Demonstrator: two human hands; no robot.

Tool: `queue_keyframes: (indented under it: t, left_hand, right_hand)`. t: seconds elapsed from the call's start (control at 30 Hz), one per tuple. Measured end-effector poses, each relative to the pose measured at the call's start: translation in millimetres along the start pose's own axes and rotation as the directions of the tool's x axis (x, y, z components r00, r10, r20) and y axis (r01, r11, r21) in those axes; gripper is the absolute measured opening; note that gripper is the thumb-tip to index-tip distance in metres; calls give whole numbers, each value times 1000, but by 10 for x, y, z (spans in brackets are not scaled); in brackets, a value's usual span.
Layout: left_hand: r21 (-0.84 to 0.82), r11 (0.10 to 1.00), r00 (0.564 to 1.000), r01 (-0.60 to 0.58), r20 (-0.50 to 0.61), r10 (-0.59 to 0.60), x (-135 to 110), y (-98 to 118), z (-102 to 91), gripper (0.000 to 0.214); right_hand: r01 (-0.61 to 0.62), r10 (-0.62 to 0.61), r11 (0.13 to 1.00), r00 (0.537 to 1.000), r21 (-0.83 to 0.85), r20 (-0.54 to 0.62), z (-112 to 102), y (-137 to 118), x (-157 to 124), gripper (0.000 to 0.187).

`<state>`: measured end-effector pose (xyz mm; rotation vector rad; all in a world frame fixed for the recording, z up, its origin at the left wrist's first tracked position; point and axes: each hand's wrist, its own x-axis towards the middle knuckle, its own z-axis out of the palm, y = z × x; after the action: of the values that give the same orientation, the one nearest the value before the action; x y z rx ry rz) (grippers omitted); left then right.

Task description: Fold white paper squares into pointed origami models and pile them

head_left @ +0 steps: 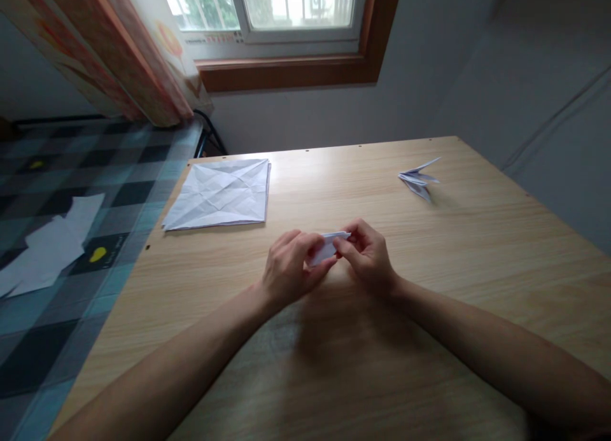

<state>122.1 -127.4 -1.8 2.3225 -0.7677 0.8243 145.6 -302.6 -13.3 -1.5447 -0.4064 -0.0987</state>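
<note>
A small folded piece of white paper (329, 245) is held just above the wooden table (334, 364), near its middle. My left hand (289, 269) pinches its left side with fingers closed round it. My right hand (367, 256) pinches its right side, thumb and fingers pressed together on the fold. Most of the paper is hidden between the fingers.
A creased, unfolded white paper square (222, 193) lies at the table's far left. A finished folded paper figure (419, 179) sits at the far right. A checked bedcover (62, 237) with loose white sheets (52, 244) is at left; curtain and window behind.
</note>
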Motion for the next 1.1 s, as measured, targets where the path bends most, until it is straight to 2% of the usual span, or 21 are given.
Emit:
queue_keyframes:
  t: [0.23, 0.33, 0.47, 0.6, 0.8, 0.97, 1.1]
  left_hand:
    - [-16, 992, 991, 126, 51, -125, 34, -10, 28, 35]
    - [-88, 970, 971, 225, 106, -216, 15, -19, 31, 35]
    - [-220, 922, 945, 317, 151, -289, -1, -29, 22, 31]
    - [-315, 868, 923, 384, 171, -346, 4, -53, 8, 30]
    - [-371, 847, 925, 380, 175, -338, -2, -92, 21, 10]
    - [-373, 860, 937, 349, 166, -308, -9, -76, 31, 33]
    - [-374, 863, 940, 339, 164, -298, -4, -65, 8, 36]
  right_hand:
    - [-30, 23, 993, 997, 111, 69, -1, 44, 14, 17]
    - [-22, 2, 986, 993, 163, 122, -4, 69, 33, 22]
    - [-45, -2, 979, 974, 200, 228, -18, 81, 49, 38]
    - [-80, 27, 976, 968, 202, 251, -29, 71, 49, 35]
    - [-77, 23, 972, 971, 221, 237, -23, 31, 56, 26]
    - [-63, 9, 970, 975, 235, 224, -16, 36, 48, 18]
    - [-93, 48, 964, 982, 248, 183, -17, 39, 57, 13]
